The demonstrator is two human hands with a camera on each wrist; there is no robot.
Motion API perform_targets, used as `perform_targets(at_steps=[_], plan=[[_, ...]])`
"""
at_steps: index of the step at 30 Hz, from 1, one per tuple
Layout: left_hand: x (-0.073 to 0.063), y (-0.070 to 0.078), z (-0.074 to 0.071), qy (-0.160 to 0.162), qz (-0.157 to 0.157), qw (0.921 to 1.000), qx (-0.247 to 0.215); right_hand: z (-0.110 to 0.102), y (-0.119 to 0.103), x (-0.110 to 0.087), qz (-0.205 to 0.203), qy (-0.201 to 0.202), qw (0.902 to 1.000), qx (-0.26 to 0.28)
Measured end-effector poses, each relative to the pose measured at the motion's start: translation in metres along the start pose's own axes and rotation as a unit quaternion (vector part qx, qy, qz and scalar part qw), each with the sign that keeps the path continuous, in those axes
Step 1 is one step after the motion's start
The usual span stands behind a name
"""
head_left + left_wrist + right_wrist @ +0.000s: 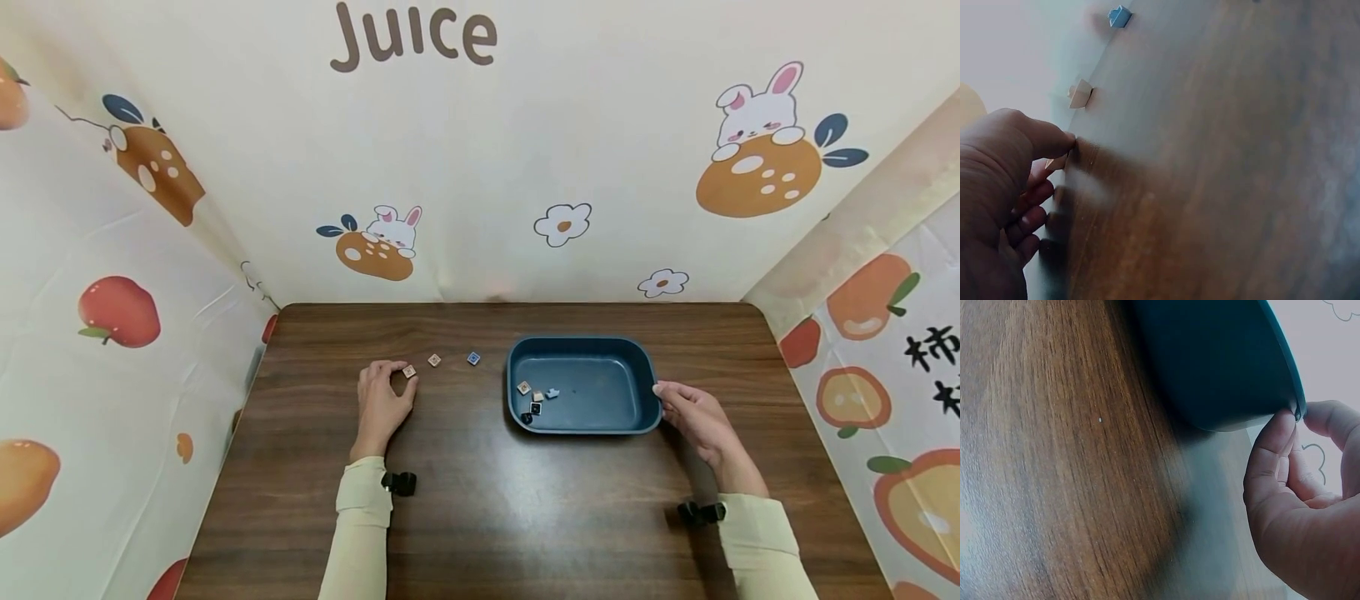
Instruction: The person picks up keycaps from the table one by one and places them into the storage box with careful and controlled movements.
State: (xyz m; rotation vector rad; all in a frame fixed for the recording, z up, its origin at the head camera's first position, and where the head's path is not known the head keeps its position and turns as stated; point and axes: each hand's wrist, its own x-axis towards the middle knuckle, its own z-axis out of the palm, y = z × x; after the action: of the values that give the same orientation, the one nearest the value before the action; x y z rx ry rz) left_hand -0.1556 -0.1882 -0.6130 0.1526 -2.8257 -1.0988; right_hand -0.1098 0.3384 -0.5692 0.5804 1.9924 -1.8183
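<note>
My left hand (pixel 382 404) is at the left part of the table, thumb and index finger pinching a beige keycap (pixel 409 372). In the left wrist view the thumb partly hides this keycap (pixel 1057 163). Just right of it lies another beige keycap (pixel 434 360), and farther right a blue keycap (pixel 474 358); both rest stem side up. With thumb and fingers, my right hand (pixel 701 421) grips the right rim of a dark blue tray (pixel 600 417). Several small pieces lie inside at the tray's left end, among them a beige keycap (pixel 523 388) and a black keycap (pixel 536 408).
The brown wooden table (pixel 480 517) carries everything. A pale printed cloth (pixel 480 150) stands behind it, with more printed cloth along the left and right sides. Inside the tray, a light blue piece (pixel 552 393) sits near the keycaps.
</note>
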Motion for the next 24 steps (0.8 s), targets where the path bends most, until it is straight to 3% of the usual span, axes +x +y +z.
perform_targets(at_steps=[6,24], plan=[[-0.0004,-0.0007,0.0008,0.01,0.006,0.9999,0.0,0.0011,-0.0012,-0.001,-0.006,-0.001,1.0,0.004],[-0.0057,0.005,0.0,0.001,0.0,1.0,-0.006,-0.0034,-0.0035,0.0019,0.002,-0.013,0.9999,-0.002]])
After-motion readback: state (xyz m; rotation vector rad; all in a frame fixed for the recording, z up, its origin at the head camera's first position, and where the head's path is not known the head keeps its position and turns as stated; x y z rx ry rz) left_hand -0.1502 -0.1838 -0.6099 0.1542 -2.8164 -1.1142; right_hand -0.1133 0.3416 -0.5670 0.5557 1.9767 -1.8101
